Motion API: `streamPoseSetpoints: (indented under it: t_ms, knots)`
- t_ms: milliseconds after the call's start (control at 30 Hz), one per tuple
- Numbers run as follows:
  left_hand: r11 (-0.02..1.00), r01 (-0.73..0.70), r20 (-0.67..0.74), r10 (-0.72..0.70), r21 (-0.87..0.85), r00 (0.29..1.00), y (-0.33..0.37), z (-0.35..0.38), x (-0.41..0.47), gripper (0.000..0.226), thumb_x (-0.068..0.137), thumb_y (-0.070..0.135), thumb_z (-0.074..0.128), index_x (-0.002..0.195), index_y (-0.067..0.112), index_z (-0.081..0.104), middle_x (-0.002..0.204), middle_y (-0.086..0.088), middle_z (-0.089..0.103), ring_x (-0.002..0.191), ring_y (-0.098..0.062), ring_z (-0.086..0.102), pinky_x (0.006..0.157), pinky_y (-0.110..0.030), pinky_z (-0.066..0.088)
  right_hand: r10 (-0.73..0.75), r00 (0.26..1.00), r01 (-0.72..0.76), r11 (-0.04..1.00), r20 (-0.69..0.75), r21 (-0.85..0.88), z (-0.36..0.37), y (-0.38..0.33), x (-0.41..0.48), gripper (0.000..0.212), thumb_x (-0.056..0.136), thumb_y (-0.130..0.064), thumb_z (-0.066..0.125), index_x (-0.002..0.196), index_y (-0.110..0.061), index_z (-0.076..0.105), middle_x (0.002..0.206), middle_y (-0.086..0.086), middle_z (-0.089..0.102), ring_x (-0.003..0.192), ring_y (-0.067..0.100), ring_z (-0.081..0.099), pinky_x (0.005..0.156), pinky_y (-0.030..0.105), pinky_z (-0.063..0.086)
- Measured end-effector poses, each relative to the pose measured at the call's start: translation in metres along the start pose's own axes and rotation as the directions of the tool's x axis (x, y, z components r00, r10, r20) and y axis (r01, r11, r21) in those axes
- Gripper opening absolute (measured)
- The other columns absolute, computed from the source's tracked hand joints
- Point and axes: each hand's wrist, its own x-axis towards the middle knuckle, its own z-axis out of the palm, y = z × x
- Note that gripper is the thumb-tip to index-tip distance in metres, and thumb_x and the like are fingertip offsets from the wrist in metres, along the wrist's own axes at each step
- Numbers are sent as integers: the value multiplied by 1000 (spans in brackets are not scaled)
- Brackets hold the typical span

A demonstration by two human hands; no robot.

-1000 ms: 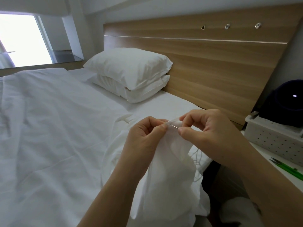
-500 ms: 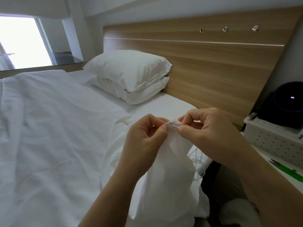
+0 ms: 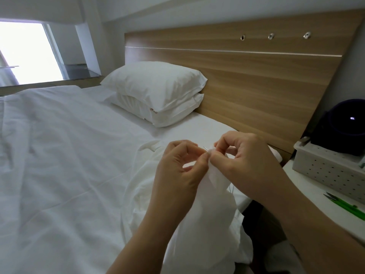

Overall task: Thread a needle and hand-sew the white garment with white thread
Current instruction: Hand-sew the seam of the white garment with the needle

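Observation:
The white garment (image 3: 209,210) hangs from both hands above the bed's near edge. My left hand (image 3: 177,173) pinches the cloth's top fold between thumb and forefinger. My right hand (image 3: 243,161) pinches the same fold from the right, its fingertips touching the left thumb. A thin metal needle (image 3: 205,148) pokes out of the fold, pointing up and left between the two hands. A loop of white thread (image 3: 232,189) trails below my right hand.
The bed (image 3: 59,165) with a white duvet fills the left. Two stacked pillows (image 3: 156,91) lie against the wooden headboard (image 3: 256,80). On the white side table at right stand a dotted grey box (image 3: 327,171), a dark round object (image 3: 345,125) and green-handled snips (image 3: 343,204).
The hands have drawn closer together on the fold, and the needle tip now shows out on the left side. The view has shifted slightly.

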Motion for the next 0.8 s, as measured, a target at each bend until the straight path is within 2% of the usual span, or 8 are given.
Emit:
streamPoseSetpoints:
  t_ms: [67, 167, 233, 333, 500, 567, 700, 800]
  knots:
    - [998, -4, -25, 6, 68, 1000, -2, -1, 1, 15, 86, 16, 68, 74, 26, 66, 94, 6, 59, 83, 2, 62, 66, -8, 47, 42, 997, -44, 998, 58, 35, -2, 1, 1, 26, 77, -40, 66, 65, -17, 63, 67, 0, 65, 73, 19, 65, 71, 40, 57]
    - [996, 22, -54, -18, 84, 998, -6, -6, 2, 15, 87, 22, 65, 75, 30, 66, 85, 8, 67, 80, -4, 64, 66, -17, 51, 104, 982, -112, 993, 158, 43, -13, 0, 1, 21, 71, -45, 64, 67, -24, 67, 73, -11, 68, 78, 6, 65, 77, 25, 54]
    - [997, 42, -50, -38, 71, 998, -7, -7, 3, 13, 87, 25, 62, 75, 30, 66, 77, 11, 69, 74, -7, 65, 63, -20, 53, 111, 971, -123, 991, 210, 46, -19, -2, 1, 20, 66, -44, 64, 70, -25, 70, 76, -15, 70, 79, 4, 65, 83, 26, 52]
    - [998, 29, -45, -27, 50, 999, -5, -5, 2, 16, 89, 21, 61, 75, 28, 66, 70, 14, 66, 65, -4, 61, 58, -15, 48, 83, 954, -96, 995, 288, 33, -24, -4, 0, 18, 66, -41, 69, 79, -28, 71, 80, -18, 70, 79, 2, 66, 84, 29, 53]
    - [998, 24, -54, -21, 61, 998, -8, -5, 4, 16, 88, 22, 60, 75, 28, 67, 70, 11, 67, 67, -6, 60, 62, -17, 50, 23, 937, -28, 1000, 349, 9, -27, -4, -2, 23, 66, -42, 73, 86, -35, 65, 81, -24, 69, 80, 20, 68, 83, 39, 53]
    - [998, 36, -58, -32, 61, 998, -9, -6, 5, 18, 89, 20, 60, 75, 28, 67, 71, 10, 67, 68, -7, 61, 63, -18, 52, -15, 928, 8, 1000, 373, 20, -28, -4, -1, 21, 68, -39, 75, 86, -35, 67, 82, -23, 70, 82, 14, 68, 85, 39, 53]
    - [997, 43, -58, -39, 64, 998, -10, -5, 5, 17, 89, 21, 60, 76, 27, 68, 73, 7, 69, 70, -11, 63, 66, -23, 55, -78, 914, 71, 997, 399, 33, -28, -4, 0, 20, 64, -43, 74, 83, -38, 70, 85, -26, 69, 90, -6, 62, 86, 19, 45]
    - [997, 43, -57, -39, 59, 998, -9, -5, 5, 17, 89, 22, 60, 76, 29, 69, 74, 9, 70, 72, -10, 65, 67, -23, 56, -112, 924, 130, 991, 366, -26, -26, -3, 0, 16, 60, -49, 69, 76, -46, 66, 86, -35, 63, 96, -10, 53, 81, 9, 37]
